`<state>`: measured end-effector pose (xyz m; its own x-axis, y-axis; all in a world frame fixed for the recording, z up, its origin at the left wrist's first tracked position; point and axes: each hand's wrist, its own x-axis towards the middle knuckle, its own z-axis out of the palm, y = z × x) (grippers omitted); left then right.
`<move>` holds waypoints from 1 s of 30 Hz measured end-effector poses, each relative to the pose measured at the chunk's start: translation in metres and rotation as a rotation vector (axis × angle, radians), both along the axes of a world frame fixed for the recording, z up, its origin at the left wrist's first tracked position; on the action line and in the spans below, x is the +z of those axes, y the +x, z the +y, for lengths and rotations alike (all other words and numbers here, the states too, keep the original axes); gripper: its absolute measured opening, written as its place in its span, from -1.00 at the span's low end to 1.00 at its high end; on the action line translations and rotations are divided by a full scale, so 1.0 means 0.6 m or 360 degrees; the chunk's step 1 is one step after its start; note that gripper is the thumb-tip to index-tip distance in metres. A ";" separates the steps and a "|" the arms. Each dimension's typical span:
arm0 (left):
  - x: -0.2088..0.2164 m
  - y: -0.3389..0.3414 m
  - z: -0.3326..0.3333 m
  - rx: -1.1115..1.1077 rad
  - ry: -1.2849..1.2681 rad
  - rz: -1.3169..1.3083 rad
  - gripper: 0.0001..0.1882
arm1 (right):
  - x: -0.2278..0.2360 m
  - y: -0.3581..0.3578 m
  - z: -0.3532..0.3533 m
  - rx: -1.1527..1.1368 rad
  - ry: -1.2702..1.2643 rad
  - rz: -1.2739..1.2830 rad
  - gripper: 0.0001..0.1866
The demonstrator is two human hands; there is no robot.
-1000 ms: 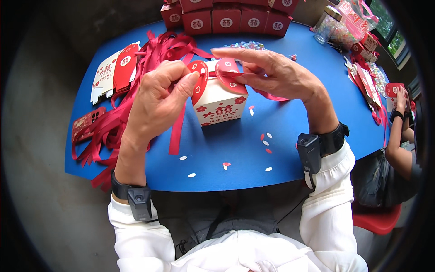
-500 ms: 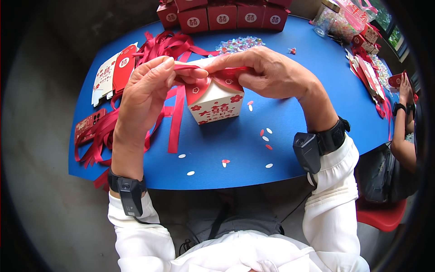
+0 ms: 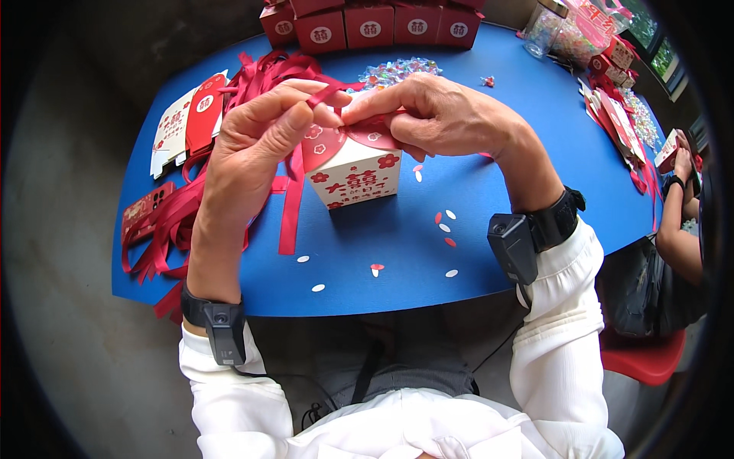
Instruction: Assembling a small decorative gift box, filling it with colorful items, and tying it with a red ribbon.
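A small white and red cardboard gift box (image 3: 355, 183) stands upright on the blue table, its red petal-shaped flaps folded in at the top. Over those flaps, my left hand (image 3: 260, 134) pinches a red ribbon (image 3: 327, 93), which bends up between thumb and fingers. My right hand (image 3: 455, 118) is closed at the box's top right, its index fingertip pressed against the ribbon and almost meeting my left fingers. The point where the ribbon crosses is partly hidden by my fingers. A ribbon end (image 3: 289, 226) lies flat on the table left of the box.
Left are flat unfolded boxes (image 3: 172, 126), a ribbon heap (image 3: 264, 76) and a red patterned phone (image 3: 141, 214). Wrapped candies (image 3: 397, 73) and finished red boxes (image 3: 371, 29) stand behind. Paper ovals (image 3: 451, 273) dot the front. A co-worker's hand (image 3: 683, 164) holds a box at right.
My left hand has drawn the ribbon up into a bend above the box, and my right index finger has moved to the ribbon's crossing. At right, the co-worker's box has turned.
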<state>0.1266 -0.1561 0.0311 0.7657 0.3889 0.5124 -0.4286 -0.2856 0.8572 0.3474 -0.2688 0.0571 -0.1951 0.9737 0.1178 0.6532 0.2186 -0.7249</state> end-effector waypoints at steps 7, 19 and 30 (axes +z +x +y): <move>0.016 0.011 0.004 -0.0150 -0.0191 -0.0020 -0.70 | 0.006 -0.004 -0.005 -0.0005 -0.0130 0.0219 -0.46; 0.024 0.025 0.026 -0.0510 -0.0532 -0.0090 -0.64 | 0.003 0.011 -0.009 0.0067 -0.0211 0.0433 -0.60; 0.021 0.028 0.000 -0.0369 -0.0279 -0.0039 -0.68 | -0.029 -0.018 0.023 -0.0171 0.0347 0.0654 -0.58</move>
<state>0.1432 -0.1559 0.0439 0.8326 0.2895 0.4722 -0.4863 -0.0260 0.8734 0.3366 -0.2549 0.0396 0.0109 0.9299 0.3677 0.3493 0.3410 -0.8728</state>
